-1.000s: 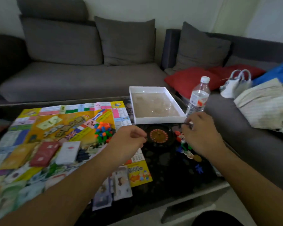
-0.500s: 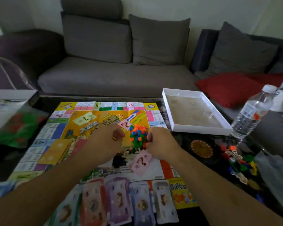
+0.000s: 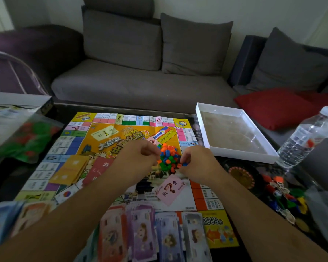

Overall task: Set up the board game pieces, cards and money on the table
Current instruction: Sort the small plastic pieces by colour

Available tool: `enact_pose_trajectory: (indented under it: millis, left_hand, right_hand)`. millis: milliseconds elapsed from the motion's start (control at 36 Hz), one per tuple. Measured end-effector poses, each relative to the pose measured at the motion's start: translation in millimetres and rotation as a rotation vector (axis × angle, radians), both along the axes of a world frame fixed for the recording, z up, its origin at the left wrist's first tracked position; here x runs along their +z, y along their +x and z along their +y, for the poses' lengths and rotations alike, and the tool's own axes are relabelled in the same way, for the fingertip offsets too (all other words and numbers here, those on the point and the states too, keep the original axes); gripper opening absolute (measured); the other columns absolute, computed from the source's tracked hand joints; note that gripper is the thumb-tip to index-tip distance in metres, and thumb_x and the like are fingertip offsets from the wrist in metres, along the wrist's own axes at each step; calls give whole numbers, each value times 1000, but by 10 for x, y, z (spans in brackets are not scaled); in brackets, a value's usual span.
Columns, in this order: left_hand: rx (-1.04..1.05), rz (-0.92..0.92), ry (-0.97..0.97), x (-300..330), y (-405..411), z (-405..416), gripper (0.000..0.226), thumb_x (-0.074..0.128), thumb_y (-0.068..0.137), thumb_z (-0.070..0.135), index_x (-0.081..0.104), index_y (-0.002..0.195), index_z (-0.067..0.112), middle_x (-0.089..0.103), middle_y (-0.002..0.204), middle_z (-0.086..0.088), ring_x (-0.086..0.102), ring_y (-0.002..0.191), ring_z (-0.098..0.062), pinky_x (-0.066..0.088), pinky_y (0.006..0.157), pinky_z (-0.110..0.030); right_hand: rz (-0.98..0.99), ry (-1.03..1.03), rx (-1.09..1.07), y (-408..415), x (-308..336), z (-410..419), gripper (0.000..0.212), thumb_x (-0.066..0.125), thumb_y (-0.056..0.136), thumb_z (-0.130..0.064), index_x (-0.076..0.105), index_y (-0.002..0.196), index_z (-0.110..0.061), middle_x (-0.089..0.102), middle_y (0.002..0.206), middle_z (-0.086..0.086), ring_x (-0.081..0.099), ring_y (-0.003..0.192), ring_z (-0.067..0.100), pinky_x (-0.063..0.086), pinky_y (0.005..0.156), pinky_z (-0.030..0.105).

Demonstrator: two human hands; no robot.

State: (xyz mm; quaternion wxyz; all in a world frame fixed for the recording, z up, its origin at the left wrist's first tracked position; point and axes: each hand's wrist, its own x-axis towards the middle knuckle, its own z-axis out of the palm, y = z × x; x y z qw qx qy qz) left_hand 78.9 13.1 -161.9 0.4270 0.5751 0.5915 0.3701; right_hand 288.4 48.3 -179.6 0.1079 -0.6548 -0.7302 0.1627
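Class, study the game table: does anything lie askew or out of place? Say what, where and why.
The pink question-mark card lies tilted near the board's front edge, out of line with its squares. Small coloured pieces lie scattered off the board, on the table at right.

Beyond the dark glass-topped coffee table [image 3: 235,250] we see a grey fabric sofa [image 3: 140,86] running along the pale wall, with two grey back cushions [image 3: 195,44] propped upright side by side. To our right, a second, darker sofa section [image 3: 254,59] meets it at the corner and carries another grey cushion [image 3: 292,61], with a red cushion [image 3: 276,107] lying flat on the seat just in front of it. A clear plastic water bottle with a white cap [image 3: 309,137] stands upright near the table's right edge. At far left, a dark purple armchair [image 3: 30,50] sits beside the grey sofa.
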Motion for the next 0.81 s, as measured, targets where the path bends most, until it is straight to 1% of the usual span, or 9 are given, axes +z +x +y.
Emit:
enact_pose_trajectory:
  millis: [83, 139, 222, 278, 361, 417, 528, 694, 806]
  left_hand:
    - [10, -31, -17, 44, -9, -51, 24, 63, 96, 0, 76, 92, 19, 77, 89, -3, 74, 87, -19, 64, 79, -37]
    - [24, -67, -25, 80, -25, -90, 25, 62, 97, -3, 77, 92, 16, 77, 90, -4, 75, 87, -21, 63, 73, -31]
    - [41, -137, -42, 150, -47, -161, 22, 60, 100, -1, 77, 95, 12, 78, 92, -8, 76, 85, -22, 63, 71, -29]
    - [40, -217, -78, 218, -54, -218, 17, 60, 103, 6, 77, 102, 10, 79, 94, -10, 78, 83, -22, 64, 72, -30]
    - [-25, -428, -197, 323, -79, -318, 21, 60, 105, 19, 74, 111, 5, 80, 99, -12, 79, 91, -26, 64, 83, -37]
    - [-96, -523, -218, 367, -125, -387, 24, 57, 105, 19, 75, 113, 4, 80, 105, -14, 78, 99, -28, 61, 92, -40]
    - [-84, -553, -167, 376, -222, -511, 22, 59, 103, 10, 77, 115, 6, 79, 109, -13, 77, 104, -28, 60, 94, -38]
    - [68, -644, -223, 416, -321, -611, 16, 68, 95, 5, 76, 109, 2, 79, 105, -18, 78, 96, -33, 64, 81, -39]
    - [79, -681, -209, 460, -411, -614, 17, 69, 93, 1, 76, 108, 0, 79, 104, -18, 78, 95, -30, 65, 74, -31]
  right_hand:
    - [6, -10, -2, 53, 32, -16, 16, 78, 88, -13, 73, 94, -27, 66, 99, -11, 62, 106, 12, 58, 92, 29]
    - [41, 19, 0, 68, 80, -47, 20, 80, 88, -15, 69, 90, -31, 66, 96, -13, 64, 102, 9, 58, 86, 25]
    - [212, 108, 5, 16, 212, -132, 25, 83, 86, -15, 67, 88, -35, 69, 91, -14, 67, 88, 4, 60, 82, 25]
    - [356, 165, 56, -102, 344, -236, 25, 84, 85, -14, 71, 90, -34, 71, 90, -15, 69, 87, 3, 61, 80, 24]
    - [516, 179, 191, -317, 516, -441, 29, 84, 85, -11, 73, 94, -36, 71, 92, -15, 70, 92, 4, 61, 81, 24]
    - [558, 189, 240, -424, 570, -563, 30, 82, 85, -11, 72, 96, -37, 71, 94, -15, 69, 92, 7, 61, 82, 27]
    - [660, 181, 250, -528, 577, -679, 31, 82, 85, -9, 75, 103, -33, 72, 97, -11, 70, 95, 11, 62, 84, 33]
    - [664, 211, 235, -644, 598, -824, 36, 83, 86, -10, 73, 111, -35, 69, 100, -15, 68, 94, 9, 59, 81, 26]
    - [717, 313, 235, -680, 602, -855, 26, 84, 84, -5, 76, 100, -24, 68, 102, -11, 68, 95, 11, 59, 81, 23]
